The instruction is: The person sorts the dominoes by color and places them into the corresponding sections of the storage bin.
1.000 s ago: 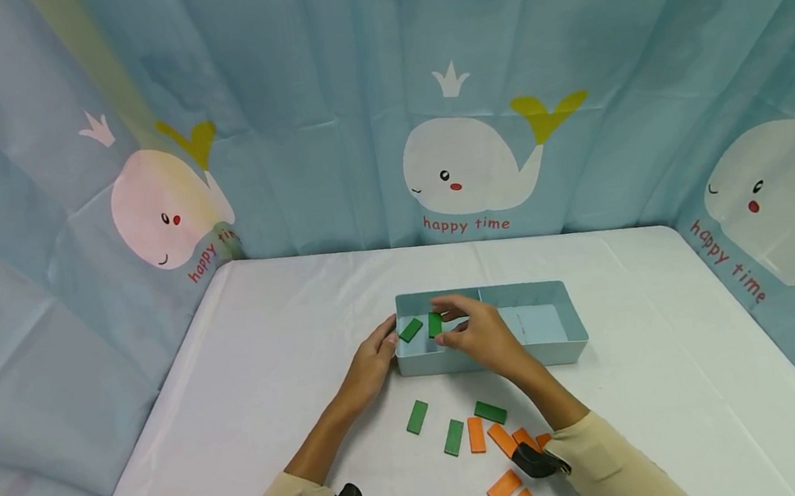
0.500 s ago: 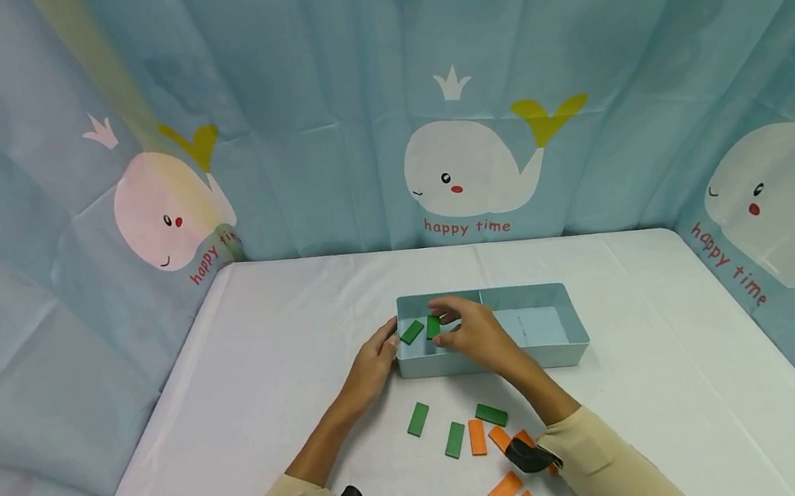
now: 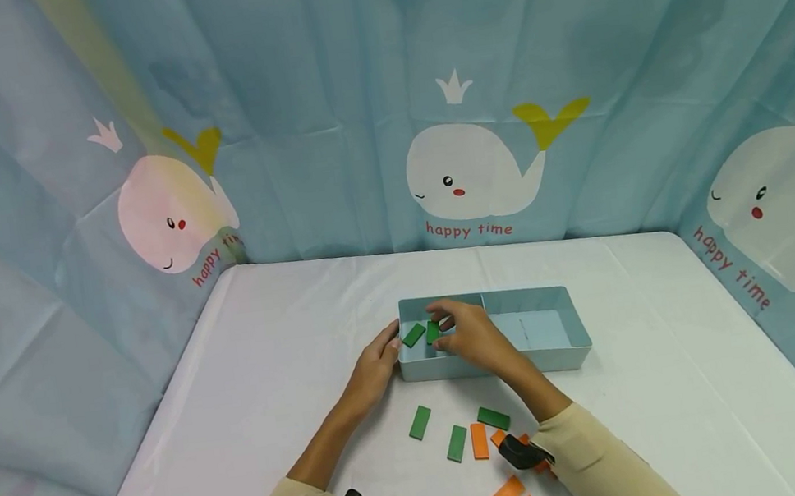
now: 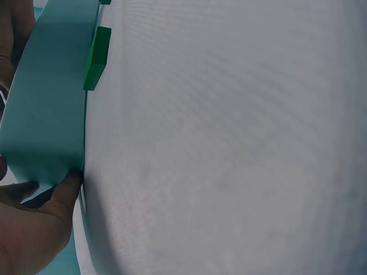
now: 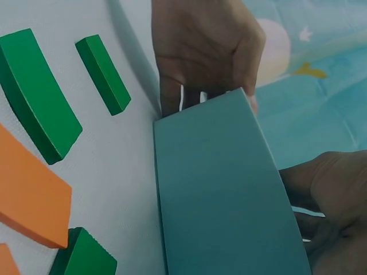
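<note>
A light blue box (image 3: pixel 560 357) with a divider stands on the table. My left hand (image 3: pixel 372 373) rests against its left end, fingers fairly straight; the right wrist view also shows this left hand (image 5: pixel 206 48) at the box's end wall. Inside the left compartment, my right hand (image 3: pixel 474 338) pinches a green rectangular block (image 3: pixel 433 332) between thumb and fingers. Another green block (image 3: pixel 413 334) lies left of it, tilted. In the right wrist view the box wall (image 5: pixel 223 189) hides both blocks and the right hand's (image 5: pixel 338 212) fingertips.
In front of the box lie three green blocks, including one at the left (image 3: pixel 420 423) and one at the right (image 3: pixel 494 418). Several orange blocks (image 3: pixel 479 441) lie beside them, some partly hidden by the right wrist camera (image 3: pixel 519 452). A whale-printed curtain (image 3: pixel 328 165) surrounds the table (image 3: pixel 288 327).
My right hand has shifted slightly left inside the compartment with the green block, closer to the other one. My left hand stays at the box's end. The head view has tilted slightly.
</note>
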Available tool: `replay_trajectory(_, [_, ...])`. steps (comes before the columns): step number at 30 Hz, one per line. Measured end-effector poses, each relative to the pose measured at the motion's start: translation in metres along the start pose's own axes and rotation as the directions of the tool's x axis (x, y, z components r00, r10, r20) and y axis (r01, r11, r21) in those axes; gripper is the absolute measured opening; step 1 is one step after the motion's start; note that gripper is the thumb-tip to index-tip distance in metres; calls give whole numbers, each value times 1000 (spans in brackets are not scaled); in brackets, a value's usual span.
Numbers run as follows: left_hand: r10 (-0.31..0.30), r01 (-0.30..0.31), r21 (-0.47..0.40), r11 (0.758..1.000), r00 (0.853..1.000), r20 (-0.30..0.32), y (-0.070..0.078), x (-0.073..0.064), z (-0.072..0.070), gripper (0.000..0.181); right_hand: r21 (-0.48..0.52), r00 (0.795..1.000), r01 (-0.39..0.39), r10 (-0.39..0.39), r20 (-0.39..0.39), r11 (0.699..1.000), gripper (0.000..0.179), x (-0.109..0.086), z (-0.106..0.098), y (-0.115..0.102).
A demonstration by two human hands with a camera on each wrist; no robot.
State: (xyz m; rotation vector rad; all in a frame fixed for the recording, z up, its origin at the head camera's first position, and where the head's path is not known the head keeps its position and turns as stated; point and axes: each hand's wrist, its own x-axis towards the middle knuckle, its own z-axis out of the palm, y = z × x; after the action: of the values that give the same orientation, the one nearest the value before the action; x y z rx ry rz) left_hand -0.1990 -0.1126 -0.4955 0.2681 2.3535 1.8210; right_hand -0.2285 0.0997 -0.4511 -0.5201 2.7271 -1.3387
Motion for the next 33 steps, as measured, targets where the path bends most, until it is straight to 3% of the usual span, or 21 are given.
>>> replay_trajectory(11, [-13, 13, -8, 1000, 1000, 1, -1, -2, 1, 55, -30, 999, 4, -3, 33, 1000, 54, 5, 3, 1])
replay_trajectory(26, [5, -5, 0, 1000, 1000, 2, 2, -2, 0, 55, 8, 996, -68, 67, 59, 998, 56, 9, 3, -2])
replay_trajectory(33, [4, -4, -4, 1000, 1000, 17, 3, -3, 0, 55, -45, 994, -84, 87, 68, 995, 57, 9, 3, -3])
